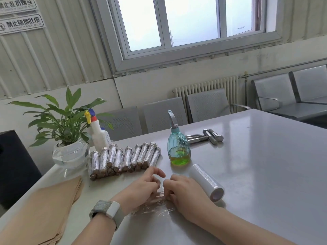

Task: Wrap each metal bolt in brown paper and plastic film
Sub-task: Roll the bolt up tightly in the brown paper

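My left hand (143, 186) and my right hand (184, 190) meet at the table's near middle, fingers curled round a bundle between them that is mostly hidden. Crinkled clear plastic film (152, 209) spreads on the table under and before both hands. A roll of plastic film (206, 182) lies just right of my right hand. Several wrapped bolts (123, 159) are stacked in a row beyond my left hand. Bare metal bolts (205, 137) lie further back. A stack of brown paper sheets (44, 209) sits at the left edge.
A teal pump bottle with green liquid (178, 147) stands between the wrapped bolts and the bare ones. A potted plant in a glass bowl (70, 152) and a white spray bottle (99, 135) stand at the back left. The grey table (265, 174) extends right. Metal chairs line the wall.
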